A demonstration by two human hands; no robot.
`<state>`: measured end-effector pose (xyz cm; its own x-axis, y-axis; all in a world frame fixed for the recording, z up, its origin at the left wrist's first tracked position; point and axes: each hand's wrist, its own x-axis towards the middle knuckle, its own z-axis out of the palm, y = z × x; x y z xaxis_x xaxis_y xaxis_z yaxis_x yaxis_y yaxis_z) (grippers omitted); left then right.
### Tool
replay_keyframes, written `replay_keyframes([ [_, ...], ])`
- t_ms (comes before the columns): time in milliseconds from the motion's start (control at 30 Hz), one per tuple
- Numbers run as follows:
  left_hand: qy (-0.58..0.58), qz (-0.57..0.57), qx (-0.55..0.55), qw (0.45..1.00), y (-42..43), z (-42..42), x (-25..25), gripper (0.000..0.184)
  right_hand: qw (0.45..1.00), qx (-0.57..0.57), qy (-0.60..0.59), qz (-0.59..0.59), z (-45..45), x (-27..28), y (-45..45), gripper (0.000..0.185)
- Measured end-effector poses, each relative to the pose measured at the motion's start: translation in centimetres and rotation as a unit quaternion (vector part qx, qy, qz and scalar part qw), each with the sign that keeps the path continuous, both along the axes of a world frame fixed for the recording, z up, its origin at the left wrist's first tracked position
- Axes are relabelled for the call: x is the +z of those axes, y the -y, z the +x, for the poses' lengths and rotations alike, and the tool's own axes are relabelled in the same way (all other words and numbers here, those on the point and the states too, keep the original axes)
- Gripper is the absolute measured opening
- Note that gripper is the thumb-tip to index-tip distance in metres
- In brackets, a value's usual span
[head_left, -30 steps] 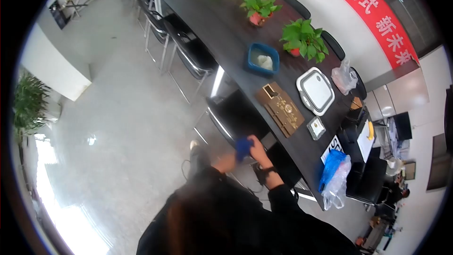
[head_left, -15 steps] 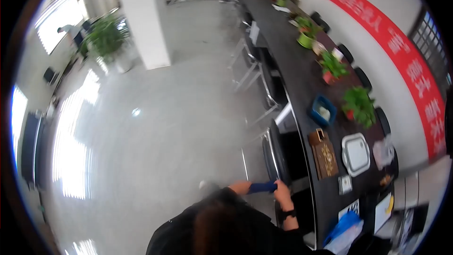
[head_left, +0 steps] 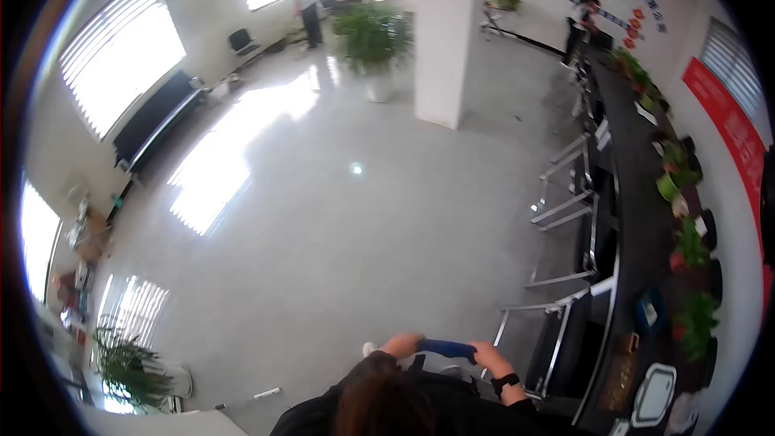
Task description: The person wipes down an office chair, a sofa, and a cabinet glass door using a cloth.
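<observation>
A dark blue cloth [head_left: 446, 348] is stretched between my two hands, low in the head view and close to my body. At its left end, my left hand [head_left: 402, 345] is closed around it. My right hand [head_left: 486, 357] grips the other end, with a black band [head_left: 505, 383] on that wrist. Both hands are above the floor, to the left of the nearest black chair [head_left: 557, 339]. My fingers are small and slightly blurred here.
A long dark table [head_left: 646, 218] runs along the right, bearing potted plants [head_left: 699, 327], a blue bin [head_left: 650, 312] and a white-rimmed tray [head_left: 654, 396]. Metal-legged chairs line it. A pillar [head_left: 440, 48], large plant [head_left: 371, 36], bench [head_left: 157, 117] and two people [head_left: 308, 16] are farther off.
My view has swung left, so the table sits farther right and more floor and windows show. Both hands still hold the cloth, now more level and away from the chair back.
</observation>
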<state>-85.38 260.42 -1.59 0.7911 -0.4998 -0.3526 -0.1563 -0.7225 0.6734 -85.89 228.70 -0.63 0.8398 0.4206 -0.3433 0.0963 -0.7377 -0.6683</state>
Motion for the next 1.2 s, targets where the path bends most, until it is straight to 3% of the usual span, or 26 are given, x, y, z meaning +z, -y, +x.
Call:
replay_keyframes([
  [100,0.012,-0.001,0.051,0.999,-8.0,0.7,-0.1,0.031,0.999,0.022,-0.012,0.023,3.5,1.9,-8.6,0.04],
  [167,0.041,-0.006,0.092,0.995,-13.5,1.2,1.2,0.027,0.996,0.058,0.063,0.018,6.2,0.4,-14.4,0.037],
  [233,0.006,0.024,0.24,0.971,-18.0,0.9,5.3,0.018,0.99,0.075,0.106,0.049,11.5,4.7,-21.2,0.033],
  [267,0.043,-0.049,0.309,0.949,-19.8,0.6,5.9,0.019,0.984,0.073,0.146,0.074,13.0,6.6,-23.8,0.03],
  [300,0.044,-0.047,0.323,0.944,-22.1,0.7,6.9,0.019,0.983,0.087,0.145,0.078,13.7,6.9,-26.6,0.03],
  [367,0.034,-0.147,0.392,0.907,-26.8,1.4,9.7,0.024,0.987,0.029,0.093,0.131,15.7,7.6,-32.1,0.024],
  [400,0.067,-0.124,0.423,0.895,-28.1,1.7,12.7,0.024,0.985,0.04,0.094,0.138,16.4,7.7,-34.3,0.024],
  [433,0.081,-0.138,0.442,0.883,-30.3,2.2,10.9,0.023,0.986,0.001,0.136,0.099,17.1,7.5,-36.5,0.025],
  [467,0.108,-0.122,0.443,0.882,-31.8,2.9,9.2,0.024,0.982,-0.041,0.175,0.061,17.9,7.3,-38.5,0.026],
  [500,0.13,-0.104,0.442,0.881,-33.2,4.1,8.5,0.026,0.981,-0.051,0.158,0.102,18.9,7.2,-40.2,0.026],
  [567,0.075,-0.077,0.4,0.91,-35.7,7.2,9.2,0.027,0.982,-0.065,0.122,0.125,21.2,7.3,-42.9,0.025],
  [633,0.1,-0.038,0.372,0.922,-37.2,10.1,12.2,0.028,0.984,-0.059,0.101,0.136,24.5,6.8,-45.2,0.025],
  [767,0.094,-0.105,0.421,0.896,-41.9,15.5,10.9,0.024,0.986,-0.043,0.082,0.141,33.3,7.7,-50.1,0.026],
  [833,0.1,-0.079,0.436,0.891,-44.1,18.0,11.2,0.023,0.991,-0.031,0.004,0.128,37.6,11.2,-53.3,0.027],
  [900,0.103,-0.055,0.448,0.886,-46.5,20.8,11.5,0.022,0.991,0.017,0.059,0.117,42.6,8.6,-56.5,0.026],
  [967,0.102,-0.089,0.481,0.866,-48.5,23.3,11.0,0.023,0.986,0.075,0.079,0.128,46.5,8.8,-59.4,0.024],
  [1033,0.056,-0.13,0.551,0.823,-53.9,24.5,10.5,0.025,0.986,0.062,-0.021,0.152,50.3,9.2,-66.7,0.029],
  [1100,0.071,-0.08,0.592,0.798,-57.9,25.9,11.7,0.03,0.979,0.124,-0.005,0.16,53.7,8.7,-74.2,0.029],
  [1200,0.033,-0.102,0.693,0.713,-63.7,26.4,11.2,0.039,0.957,0.245,-0.008,0.155,55.5,11.8,-85.6,0.03],
])
